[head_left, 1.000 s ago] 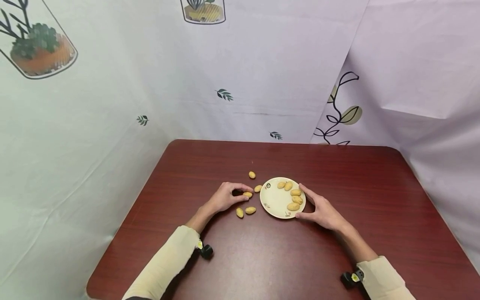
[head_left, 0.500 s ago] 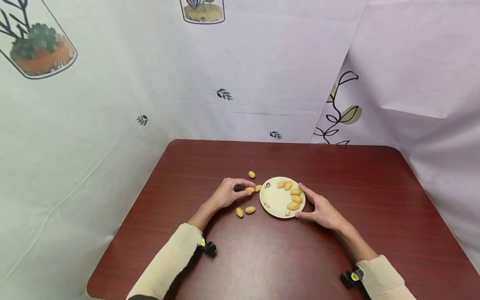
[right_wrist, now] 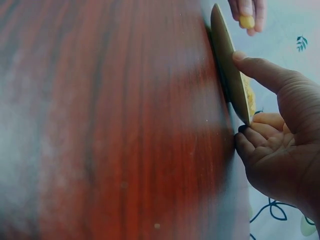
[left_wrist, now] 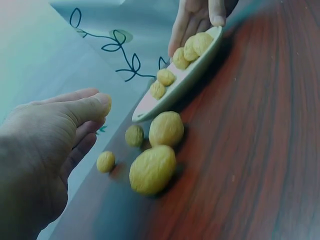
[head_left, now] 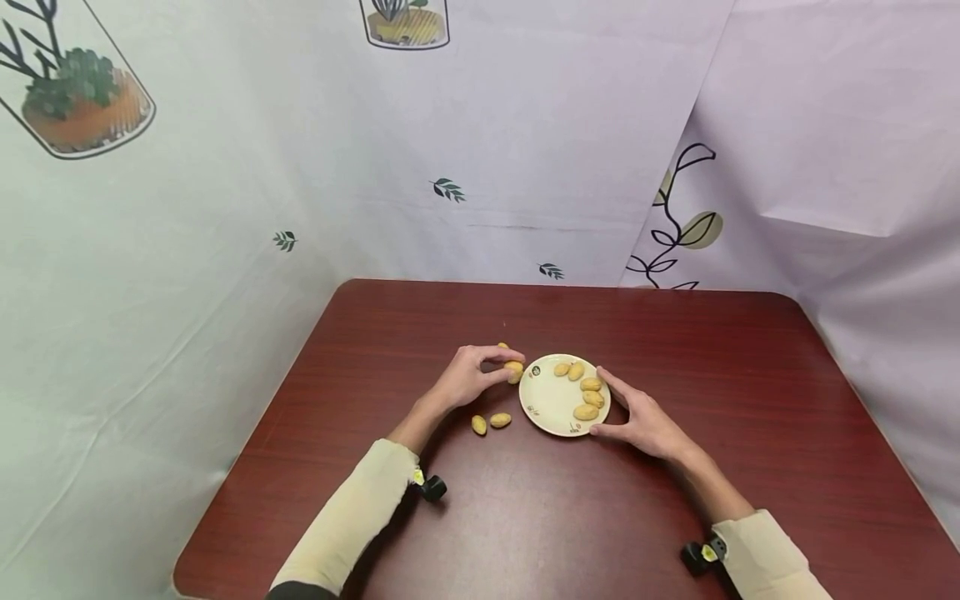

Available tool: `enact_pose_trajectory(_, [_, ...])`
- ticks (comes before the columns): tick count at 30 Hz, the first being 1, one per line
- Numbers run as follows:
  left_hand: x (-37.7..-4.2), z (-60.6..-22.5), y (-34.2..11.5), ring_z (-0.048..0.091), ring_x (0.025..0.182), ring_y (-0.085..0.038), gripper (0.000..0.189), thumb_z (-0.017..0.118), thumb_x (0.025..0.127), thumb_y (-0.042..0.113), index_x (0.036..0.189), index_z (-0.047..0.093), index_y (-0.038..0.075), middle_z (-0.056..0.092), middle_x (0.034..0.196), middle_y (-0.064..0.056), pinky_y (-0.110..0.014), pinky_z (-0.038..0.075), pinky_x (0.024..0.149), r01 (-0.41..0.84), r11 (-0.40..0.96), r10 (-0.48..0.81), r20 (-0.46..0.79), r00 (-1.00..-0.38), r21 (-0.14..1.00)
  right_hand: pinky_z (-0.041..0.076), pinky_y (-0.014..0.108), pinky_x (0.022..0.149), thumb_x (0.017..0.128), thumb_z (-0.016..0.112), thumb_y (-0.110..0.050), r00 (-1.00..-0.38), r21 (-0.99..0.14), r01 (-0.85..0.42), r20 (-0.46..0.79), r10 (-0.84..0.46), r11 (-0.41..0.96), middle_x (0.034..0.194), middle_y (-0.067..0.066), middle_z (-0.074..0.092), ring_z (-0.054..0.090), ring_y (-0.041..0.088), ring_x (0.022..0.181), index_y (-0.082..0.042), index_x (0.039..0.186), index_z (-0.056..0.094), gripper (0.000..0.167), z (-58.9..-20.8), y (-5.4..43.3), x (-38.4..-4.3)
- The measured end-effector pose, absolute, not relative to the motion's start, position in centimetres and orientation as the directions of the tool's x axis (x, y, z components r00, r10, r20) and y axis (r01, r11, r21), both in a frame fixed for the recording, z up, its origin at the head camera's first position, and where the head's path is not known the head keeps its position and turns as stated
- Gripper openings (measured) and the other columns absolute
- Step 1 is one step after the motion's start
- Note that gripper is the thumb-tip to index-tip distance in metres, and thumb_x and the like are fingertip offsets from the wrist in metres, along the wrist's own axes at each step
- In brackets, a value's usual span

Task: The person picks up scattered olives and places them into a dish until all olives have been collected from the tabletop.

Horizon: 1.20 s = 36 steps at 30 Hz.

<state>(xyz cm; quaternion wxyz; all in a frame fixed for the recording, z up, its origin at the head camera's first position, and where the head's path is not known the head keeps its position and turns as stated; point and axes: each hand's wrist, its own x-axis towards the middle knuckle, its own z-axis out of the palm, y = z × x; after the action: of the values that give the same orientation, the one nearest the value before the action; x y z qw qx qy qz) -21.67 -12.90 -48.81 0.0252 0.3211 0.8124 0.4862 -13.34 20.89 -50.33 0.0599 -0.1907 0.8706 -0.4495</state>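
Observation:
My left hand [head_left: 468,377] pinches a small yellow oval with wrinkled skin [left_wrist: 108,103] between thumb and fingers, raised off the table just left of the plate. The cream plate [head_left: 551,408] has small printed motifs and bears several similar yellow ovals [head_left: 592,399] along its right and far side. My right hand [head_left: 648,423] holds the plate's right rim, its thumb [right_wrist: 260,67] on the near edge and fingers farther round. Loose yellow ovals lie on the table: two nearer me [head_left: 500,420], another [left_wrist: 105,161] partly hidden behind my left hand in the head view, and one [left_wrist: 134,135] close to the plate.
The dark red wooden table [head_left: 480,517] has rounded far corners. White cloth [head_left: 525,125] with printed plants hangs behind it and at both sides. A small black camera [head_left: 432,488] sits on each wrist.
My left hand has moved right and away from me, carrying the pinched yellow oval up from the table towards the plate's left edge. My right hand and the plate stay put.

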Motion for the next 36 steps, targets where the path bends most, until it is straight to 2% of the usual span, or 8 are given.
enact_pose_trajectory(9, [-21.8, -48.9, -10.5, 0.074, 0.108, -0.012, 0.027, 0.078, 0.098, 0.006, 0.125, 0.079, 0.010, 0.077, 0.121, -0.002, -0.034, 0.062, 0.087, 0.492, 0.297, 0.538, 0.282, -0.794, 0.819, 0.017, -0.001, 0.106, 0.085, 0.093, -0.022, -0.919, -0.798, -0.287, 0.074, -0.386, 0.530, 0.168, 0.027, 0.031, 0.030, 0.044, 0.155, 0.005, 0.164, 0.031, 0.104, -50.2, 20.8, -13.2])
enact_pose_trajectory(16, [-21.6, -49.1, -8.7, 0.074, 0.109, -0.010, 0.027, 0.078, 0.098, 0.007, 0.124, 0.079, 0.011, 0.078, 0.120, -0.002, -0.025, 0.060, 0.088, 0.452, 0.309, 0.497, 0.263, -0.827, 0.837, 0.017, -0.001, 0.105, 0.086, 0.093, -0.024, -0.919, -0.803, -0.284, 0.073, -0.387, 0.524, 0.168, 0.027, 0.032, 0.031, 0.044, 0.154, 0.004, 0.164, 0.031, 0.103, -50.2, 20.8, -13.2])
enact_pose_trajectory(30, [-20.8, -49.7, -5.1, 0.074, 0.105, -0.009, 0.024, 0.080, 0.096, 0.008, 0.121, 0.079, 0.006, 0.079, 0.116, -0.005, -0.021, 0.058, 0.088, 0.421, 0.309, 0.483, 0.241, -0.842, 0.853, 0.018, 0.000, 0.106, 0.086, 0.092, -0.023, -0.917, -0.810, -0.287, 0.078, -0.390, 0.512, 0.168, 0.027, 0.032, 0.030, 0.044, 0.154, 0.004, 0.164, 0.031, 0.103, -50.2, 20.8, -13.2])
enact_pose_trajectory(36, [-20.4, -49.8, -4.0, 0.074, 0.102, -0.005, 0.023, 0.081, 0.095, 0.007, 0.118, 0.079, 0.007, 0.080, 0.112, -0.001, -0.019, 0.058, 0.086, 0.417, 0.311, 0.503, 0.224, -0.835, 0.854, 0.018, -0.001, 0.106, 0.085, 0.093, -0.021, -0.917, -0.811, -0.288, 0.081, -0.390, 0.510, 0.168, 0.027, 0.031, 0.030, 0.044, 0.154, 0.005, 0.164, 0.031, 0.103, -50.3, 20.9, -13.3])
